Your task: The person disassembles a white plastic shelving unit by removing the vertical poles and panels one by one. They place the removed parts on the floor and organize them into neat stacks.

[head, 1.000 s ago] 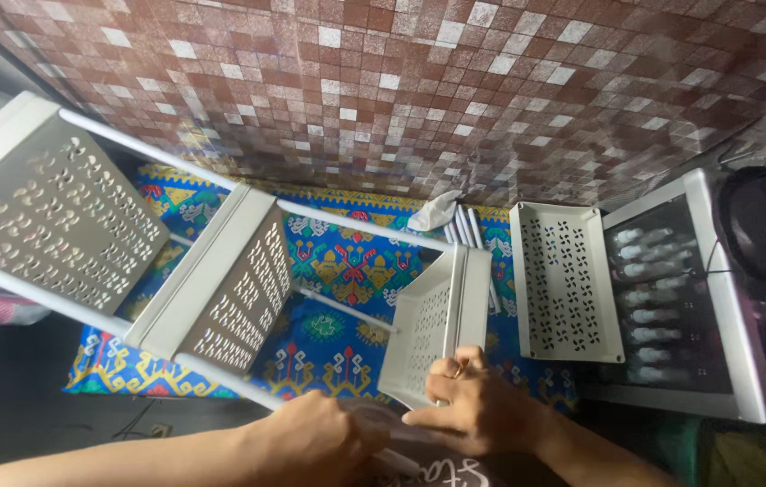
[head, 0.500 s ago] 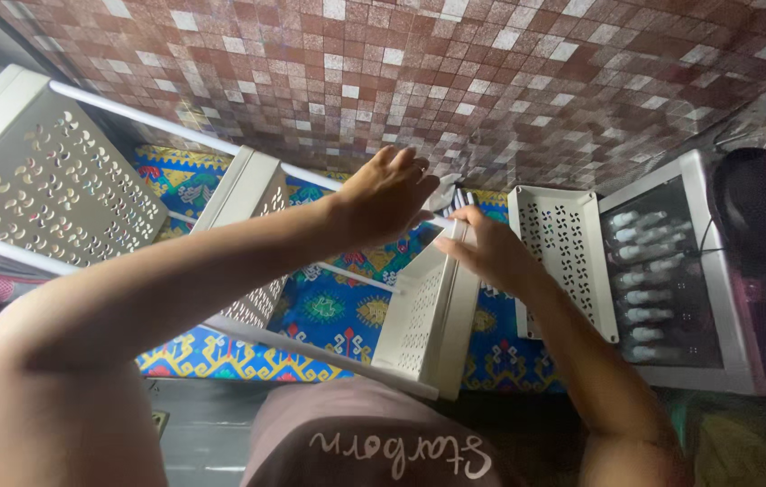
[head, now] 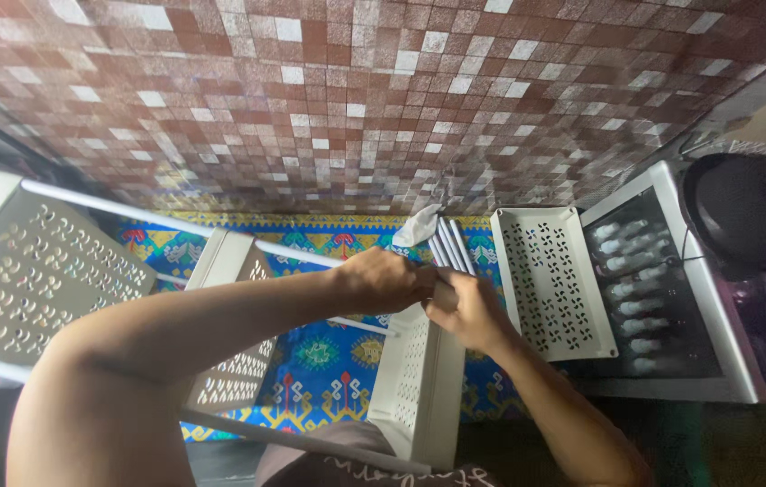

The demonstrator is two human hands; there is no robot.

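Note:
A white plastic rack lies on its side: three perforated shelves joined by white tubes. My left hand [head: 385,280] is closed around the upper tube [head: 297,254] where it meets the nearest shelf [head: 419,379]. My right hand [head: 461,311] grips that shelf's top corner, touching my left hand. The middle shelf [head: 234,361] and the far left shelf [head: 27,271] sit further along the tubes.
A loose white perforated shelf [head: 550,281] lies to the right on a colourful patterned mat [head: 329,347]. Several spare white tubes [head: 449,245] and a crumpled plastic bag [head: 416,226] lie behind my hands. A computer case [head: 671,289] stands at right. A mosaic tiled wall [head: 383,99] is behind.
My left hand dropped from above the tube and closed onto it at the shelf corner. My right hand stayed on that corner. The view tilted, and the rack sits lower in frame.

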